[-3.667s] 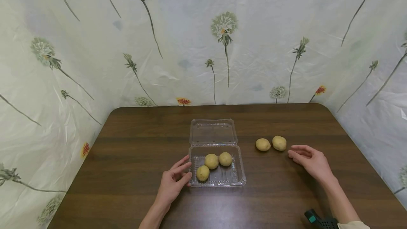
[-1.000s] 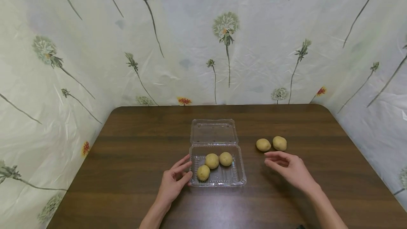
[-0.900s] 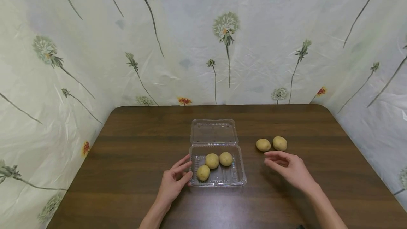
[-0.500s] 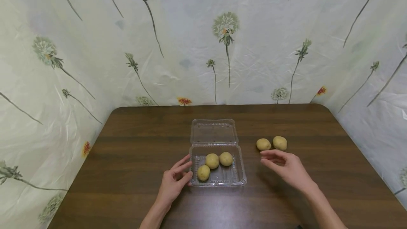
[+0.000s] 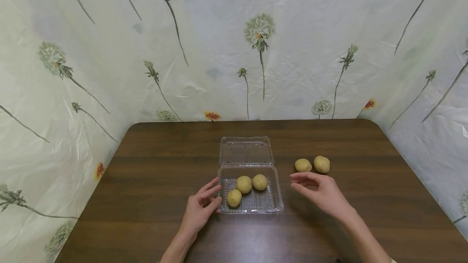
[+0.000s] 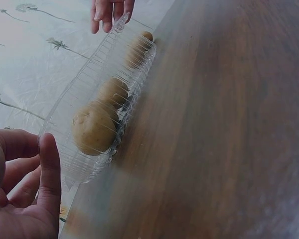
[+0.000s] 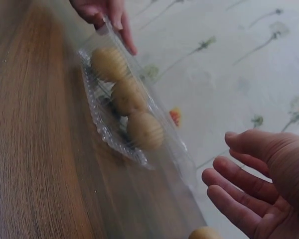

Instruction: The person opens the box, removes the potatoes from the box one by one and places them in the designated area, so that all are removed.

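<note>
Brown wood-grain table (image 5: 157, 165); pale dandelion-print sheeting (image 5: 215, 44) behind it.

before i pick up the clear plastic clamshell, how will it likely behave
The clear plastic clamshell will probably flex if squeezed, as it looks thin and ribbed. Its open lid, hinged along one edge, may flap when lifted. The three potatoes inside are rounded and look unsecured, so they could roll if it is jolted.
</note>
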The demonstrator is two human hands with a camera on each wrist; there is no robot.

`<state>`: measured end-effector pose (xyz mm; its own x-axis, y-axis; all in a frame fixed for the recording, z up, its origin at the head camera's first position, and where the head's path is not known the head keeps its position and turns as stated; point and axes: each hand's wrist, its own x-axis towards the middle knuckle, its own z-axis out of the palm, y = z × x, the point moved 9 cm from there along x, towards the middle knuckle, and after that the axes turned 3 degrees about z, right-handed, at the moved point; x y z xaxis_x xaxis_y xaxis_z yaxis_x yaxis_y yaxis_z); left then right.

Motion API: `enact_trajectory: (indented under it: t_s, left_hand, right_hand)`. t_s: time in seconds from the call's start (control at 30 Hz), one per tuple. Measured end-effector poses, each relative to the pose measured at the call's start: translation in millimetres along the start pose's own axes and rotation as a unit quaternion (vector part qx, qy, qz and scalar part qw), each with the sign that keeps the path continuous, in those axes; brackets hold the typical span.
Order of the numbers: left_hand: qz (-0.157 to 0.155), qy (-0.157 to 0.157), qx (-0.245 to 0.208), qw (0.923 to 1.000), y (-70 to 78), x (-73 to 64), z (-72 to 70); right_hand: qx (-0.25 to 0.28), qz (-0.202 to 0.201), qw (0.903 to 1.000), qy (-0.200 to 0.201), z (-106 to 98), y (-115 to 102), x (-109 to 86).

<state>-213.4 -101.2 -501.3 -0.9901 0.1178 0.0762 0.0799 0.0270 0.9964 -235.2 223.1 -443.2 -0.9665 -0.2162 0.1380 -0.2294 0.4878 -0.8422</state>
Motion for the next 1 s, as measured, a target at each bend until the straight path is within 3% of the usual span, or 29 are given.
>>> enact_trajectory:
  t_s: [0.5,1.0]
  left_hand:
    - [-0.003,0.000,-0.007,1.0000,0.1,0.0,-0.1]
    - [0.002,-0.003,-0.005,1.0000,-0.3,1.1,2.8]
  right_hand:
    - [0.006,-0.036,0.9992,-0.018,17,-21,8.5]
    - [0.023,-0.037,0.9982,-0.042,40,-29,16.8]
